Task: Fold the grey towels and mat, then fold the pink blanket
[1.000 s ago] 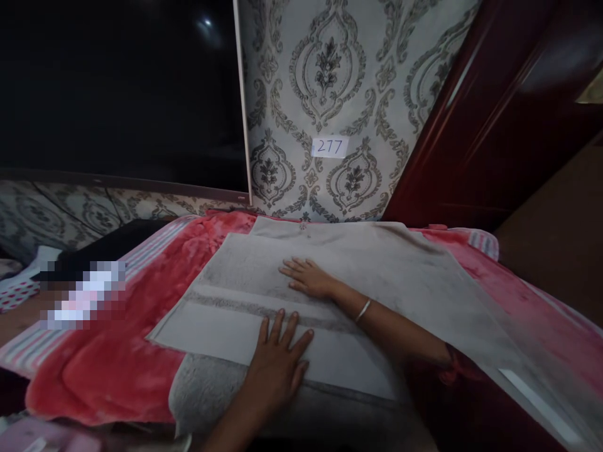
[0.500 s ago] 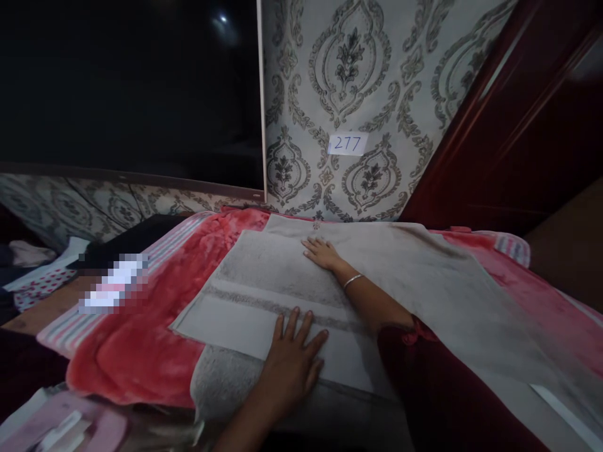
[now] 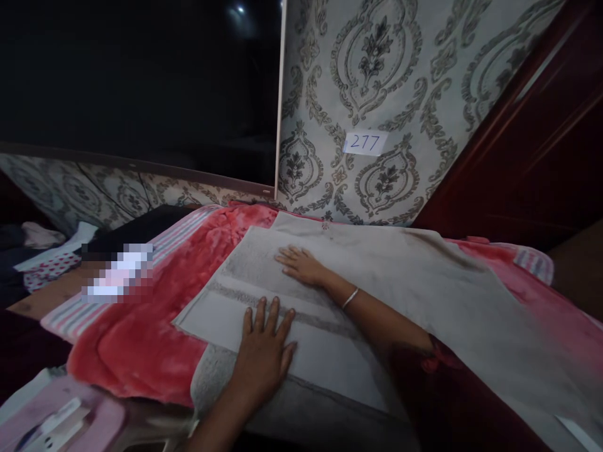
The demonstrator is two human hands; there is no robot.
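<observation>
A large grey cloth [image 3: 414, 276] with a paler band lies spread over a red plush blanket [image 3: 146, 339], its left part folded over in a flat layer. My left hand [image 3: 264, 351] rests palm down on the pale band near the front edge of the fold, fingers spread. Farther back, my right hand [image 3: 301, 265] lies flat on the folded grey part, fingers apart, a silver bangle on that wrist. Neither hand grips anything. The kind of grey cloth, towel or other, I cannot make out.
A large dark television screen [image 3: 141, 81] stands behind at left. Patterned wallpaper bears a paper label [image 3: 365, 142] reading 277. A dark red wooden panel [image 3: 522, 138] slants at right. A pink plastic object [image 3: 101, 408] sits at front left, near a spotted cloth [image 3: 49, 273].
Both hands have slid left across the grey cloth, staying flat on it. The camera view has shifted slightly, so the wall and label appear farther right.
</observation>
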